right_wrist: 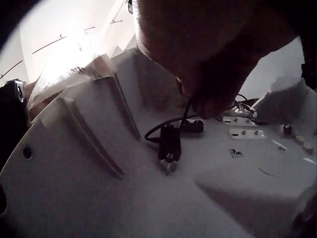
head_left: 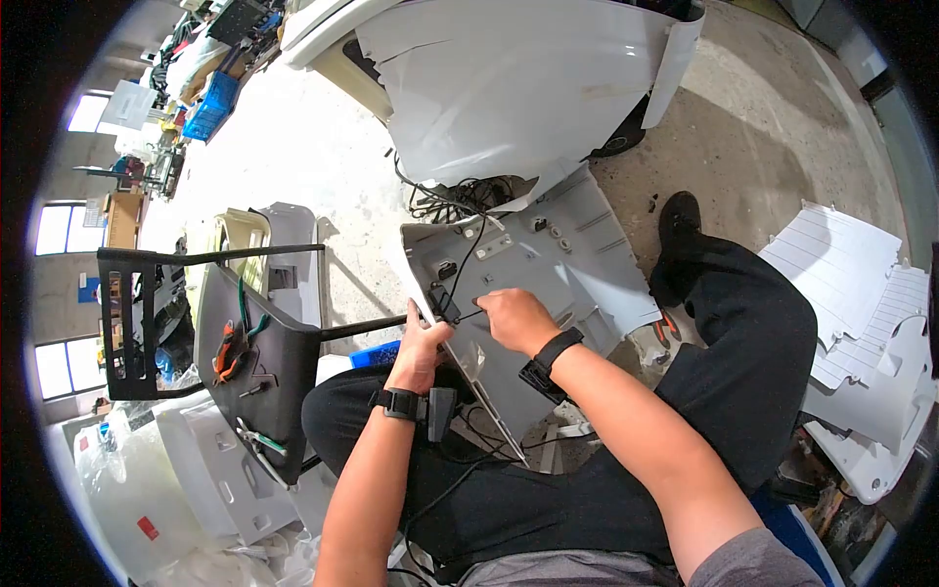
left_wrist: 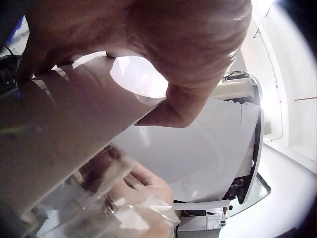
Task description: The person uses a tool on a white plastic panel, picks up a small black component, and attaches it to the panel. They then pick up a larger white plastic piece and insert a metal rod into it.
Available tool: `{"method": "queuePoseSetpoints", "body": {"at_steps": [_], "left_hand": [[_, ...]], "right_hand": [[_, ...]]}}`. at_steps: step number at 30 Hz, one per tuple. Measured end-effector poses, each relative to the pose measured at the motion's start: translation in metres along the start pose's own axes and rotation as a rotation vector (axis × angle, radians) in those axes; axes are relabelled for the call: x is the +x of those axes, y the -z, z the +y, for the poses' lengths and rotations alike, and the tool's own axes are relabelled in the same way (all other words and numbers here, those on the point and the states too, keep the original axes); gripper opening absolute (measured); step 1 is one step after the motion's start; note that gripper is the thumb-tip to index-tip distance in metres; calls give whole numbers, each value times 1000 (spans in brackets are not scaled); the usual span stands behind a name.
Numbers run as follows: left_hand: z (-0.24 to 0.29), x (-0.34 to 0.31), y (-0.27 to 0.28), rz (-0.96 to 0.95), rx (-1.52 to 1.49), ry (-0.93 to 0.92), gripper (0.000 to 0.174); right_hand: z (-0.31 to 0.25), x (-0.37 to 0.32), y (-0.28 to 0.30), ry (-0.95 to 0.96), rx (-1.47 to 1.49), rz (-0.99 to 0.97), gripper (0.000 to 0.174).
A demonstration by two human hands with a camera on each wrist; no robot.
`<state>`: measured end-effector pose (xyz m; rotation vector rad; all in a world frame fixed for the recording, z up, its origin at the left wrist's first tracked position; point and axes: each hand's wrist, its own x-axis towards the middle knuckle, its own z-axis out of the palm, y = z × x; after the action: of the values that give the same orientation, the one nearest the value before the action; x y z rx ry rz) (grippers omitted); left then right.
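A grey moulded panel (head_left: 548, 284) lies tilted between the person's legs. The left hand (head_left: 421, 354) grips its left edge, fingers on one side and thumb on the other, also seen as the hand (left_wrist: 163, 54) in the left wrist view. Near that edge a small black part (head_left: 443, 301) with a cable sits on the panel; the right wrist view shows this black part (right_wrist: 170, 144) close up. The right hand (head_left: 518, 318) pinches a thin dark cable or rod beside it; in the right wrist view the hand (right_wrist: 208, 54) covers its own fingertips.
A large white cracked shell (head_left: 509, 88) stands ahead, with coiled black cables (head_left: 469, 199) at its foot. At left, a dark chair seat (head_left: 256, 372) carries orange-handled pliers (head_left: 227, 352) and other tools. White panels (head_left: 841, 284) lie at right, and red-handled pliers (head_left: 668, 328) near the knee.
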<state>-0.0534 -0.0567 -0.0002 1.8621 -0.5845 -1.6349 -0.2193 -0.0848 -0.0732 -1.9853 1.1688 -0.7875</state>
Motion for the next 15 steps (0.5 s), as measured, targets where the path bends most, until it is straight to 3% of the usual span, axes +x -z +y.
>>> {"method": "queuePoseSetpoints", "body": {"at_steps": [1,3,12,15], "left_hand": [[1,-1,-1,-6,-14,-14,98],[4,-5,-4,4,-19,-11,98],[5,-5,-5,9,-21,0,98],[0,1,1,-2,-15,-11,98]], "right_hand": [[-3,1,3,0,0,0,15],[-11,3,10,-245,-81,-115,14],[4,0,1,-81,-67,-106,16],[3,-2,-7,-147,60,-59,20]]}}
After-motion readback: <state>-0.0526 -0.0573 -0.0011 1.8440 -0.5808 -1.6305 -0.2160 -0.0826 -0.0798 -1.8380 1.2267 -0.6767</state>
